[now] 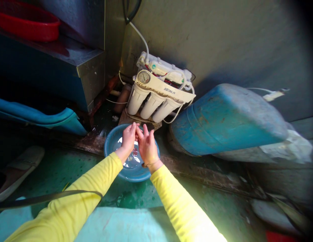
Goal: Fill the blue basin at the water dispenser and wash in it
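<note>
Both of my hands are above a blue basin [109, 144] with water in it, which stands on the wet green floor. My left hand [129, 138] has its fingers curled and pressed together at the tips; whether anything small lies in them is hidden. My right hand [148, 148] has its fingers stretched and partly apart, with no object showing in it and a thin bracelet around the wrist. The fingertips of the two hands meet over the far part of the basin. Bright reflections and a small reddish patch show in the water.
Behind the basin stands a white water filter unit [160, 88] with a gauge and hoses. A blue barrel [222, 121] is on the right. To the left are a metal counter [92, 75], a red tub [27, 25] on it, and a slipper [22, 168].
</note>
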### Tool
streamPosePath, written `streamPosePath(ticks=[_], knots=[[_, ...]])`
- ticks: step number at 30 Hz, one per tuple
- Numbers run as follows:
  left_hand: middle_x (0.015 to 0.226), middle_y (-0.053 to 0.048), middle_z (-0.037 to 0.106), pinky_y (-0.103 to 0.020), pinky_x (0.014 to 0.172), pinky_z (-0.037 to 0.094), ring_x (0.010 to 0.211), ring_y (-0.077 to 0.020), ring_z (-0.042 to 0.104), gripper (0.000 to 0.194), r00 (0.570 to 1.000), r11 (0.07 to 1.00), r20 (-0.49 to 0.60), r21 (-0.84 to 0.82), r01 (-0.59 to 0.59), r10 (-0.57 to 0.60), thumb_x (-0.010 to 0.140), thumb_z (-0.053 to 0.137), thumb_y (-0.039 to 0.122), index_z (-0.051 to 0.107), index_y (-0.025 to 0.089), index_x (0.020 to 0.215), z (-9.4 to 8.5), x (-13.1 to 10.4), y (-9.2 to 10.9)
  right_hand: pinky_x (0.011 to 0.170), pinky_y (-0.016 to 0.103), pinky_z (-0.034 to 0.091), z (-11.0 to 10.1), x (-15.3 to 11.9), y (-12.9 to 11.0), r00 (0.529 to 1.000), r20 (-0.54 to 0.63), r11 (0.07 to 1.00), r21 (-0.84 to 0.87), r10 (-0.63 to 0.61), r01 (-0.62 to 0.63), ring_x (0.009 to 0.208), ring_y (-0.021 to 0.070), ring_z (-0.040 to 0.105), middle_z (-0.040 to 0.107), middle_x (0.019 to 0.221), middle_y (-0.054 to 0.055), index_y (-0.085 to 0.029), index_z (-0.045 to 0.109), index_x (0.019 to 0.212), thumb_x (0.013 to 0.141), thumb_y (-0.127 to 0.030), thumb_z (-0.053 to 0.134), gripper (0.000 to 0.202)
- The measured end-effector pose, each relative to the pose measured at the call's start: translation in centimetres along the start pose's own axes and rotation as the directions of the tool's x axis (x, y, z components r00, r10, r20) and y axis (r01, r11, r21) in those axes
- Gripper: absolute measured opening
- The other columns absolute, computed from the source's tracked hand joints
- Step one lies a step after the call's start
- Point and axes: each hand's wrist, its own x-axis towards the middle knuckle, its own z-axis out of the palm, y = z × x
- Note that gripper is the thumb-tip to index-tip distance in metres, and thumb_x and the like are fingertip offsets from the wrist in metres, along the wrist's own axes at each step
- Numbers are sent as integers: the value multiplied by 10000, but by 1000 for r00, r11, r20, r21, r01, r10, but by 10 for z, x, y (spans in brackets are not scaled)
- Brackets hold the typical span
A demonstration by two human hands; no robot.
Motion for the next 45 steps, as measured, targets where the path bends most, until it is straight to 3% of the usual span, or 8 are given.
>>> streamPosePath(ticks=[8,16,19,22,26,32,39,45], knots=[[783,-11,641,-187,561,483,597,-63,591,204,974,972,109,-112,209,-197,722,669,240,587,145,882,0,4,14,830,376,482,-18,7,-27,999,27,958,285,34,-41,1007,169,599,634,1157,38,-266,381,1263,860,-618,212,561],[719,-11,616,-163,515,439,596,-66,559,287,960,979,189,61,197,-205,667,711,379,613,137,786,6,-3,13,804,432,496,-21,9,-25,999,50,964,266,13,-26,963,198,607,632,1162,40,-286,364,1286,846,-642,213,586],[771,-23,633,-184,531,424,643,-89,567,273,955,980,260,174,98,-142,699,682,361,639,145,861,3,-1,7,827,420,495,-23,8,-28,998,44,952,299,54,-65,930,182,616,653,1122,25,-285,412,1245,860,-627,177,566],[903,-46,654,-253,726,464,830,-144,588,240,943,954,329,263,-146,53,714,665,260,666,158,932,-1,3,2,868,403,481,-27,9,-32,996,61,931,355,71,-88,992,179,603,671,1086,27,-248,476,1170,870,-613,152,572],[873,-49,604,-288,769,458,863,-162,565,184,875,803,383,396,-445,296,714,662,220,695,172,889,-4,8,3,894,409,473,-31,9,-35,992,108,917,384,70,-106,1068,187,574,658,1125,36,-212,539,1074,878,-597,104,613],[787,-24,548,-285,726,447,790,-146,537,66,742,568,505,483,-667,441,755,638,218,657,168,793,-2,10,17,965,395,438,-32,8,-38,989,121,920,370,88,-127,1024,170,590,682,1067,29,-203,583,1042,889,-570,112,616],[827,-34,579,-319,729,383,814,-180,497,88,614,112,705,620,-776,355,814,537,178,624,173,803,-1,-1,38,1020,400,393,-36,9,-39,975,144,930,305,168,-206,999,160,593,713,925,6,-220,598,1015,898,-543,150,565],[849,-36,571,-320,726,369,822,-184,484,115,575,75,746,588,-806,335,831,490,174,605,179,824,0,-7,42,995,385,418,-40,11,-46,974,164,937,287,158,-200,861,154,634,718,864,0,-216,592,1061,898,-549,163,567]])
